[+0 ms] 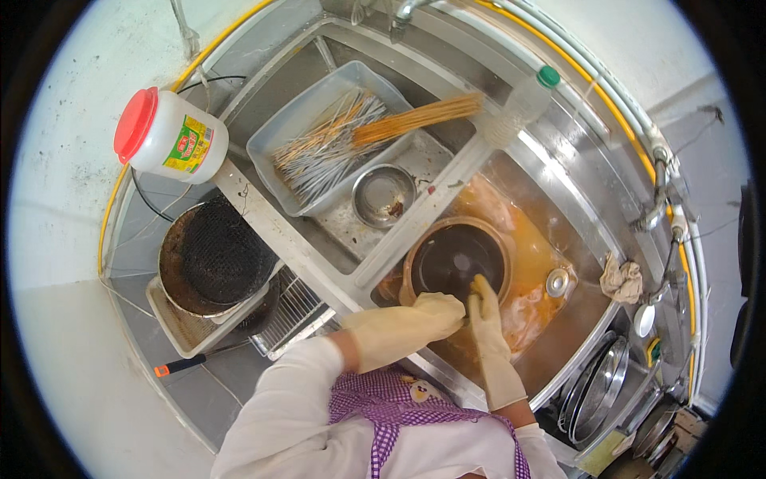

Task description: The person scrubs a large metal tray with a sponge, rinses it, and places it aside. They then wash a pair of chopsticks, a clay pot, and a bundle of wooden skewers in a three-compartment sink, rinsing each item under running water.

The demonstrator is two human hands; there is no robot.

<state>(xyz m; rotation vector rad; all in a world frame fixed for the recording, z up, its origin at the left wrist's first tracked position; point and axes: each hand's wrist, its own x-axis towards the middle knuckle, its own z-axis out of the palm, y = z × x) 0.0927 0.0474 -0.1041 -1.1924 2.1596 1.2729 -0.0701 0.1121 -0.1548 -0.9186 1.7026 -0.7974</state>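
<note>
A round pot (508, 242) with a brown rim and a dark, wet inside stands in a sink basin of cloudy orange-brown water (529, 224). Both my hands wear pale yellow rubber gloves and meet at the pot's near rim. My left hand (440, 310) is curled with its back to me, so whatever its fingers grip is hidden. Beside it, my right hand (486, 305) reaches over the near rim, fingertips at the dark inside. A small dark patch shows between the hands, too unclear to name. Pale, soft-looking material (526, 317) lies in the water around the pot.
In the adjoining basin, a plastic tub (263, 157) holds many skewers (335, 149), beside a metal bowl (384, 196). A red-lidded jar (179, 141) and a clear bottle (517, 108) stand on the sink's edges. Left is a blackened pan (170, 257); sieves (598, 386) lean at right.
</note>
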